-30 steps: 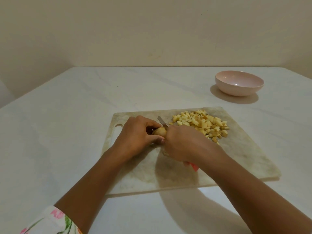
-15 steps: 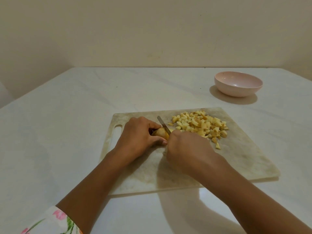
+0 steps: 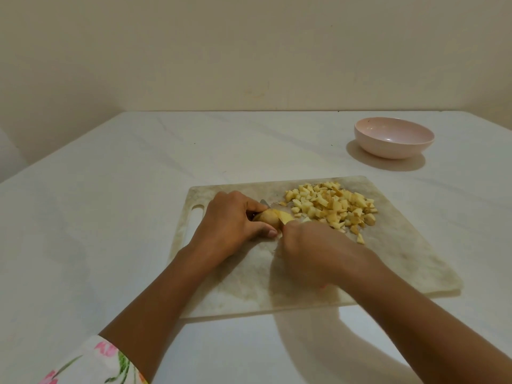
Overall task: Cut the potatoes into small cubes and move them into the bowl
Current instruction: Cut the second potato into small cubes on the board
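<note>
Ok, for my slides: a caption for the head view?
Left hand holds a potato, right hand slices it with a knife beside heaped potato cubes.

board on table | cubes on board, 1 o'clock | potato 9 o'clock of cubes | bowl 1 o'clock off board
</note>
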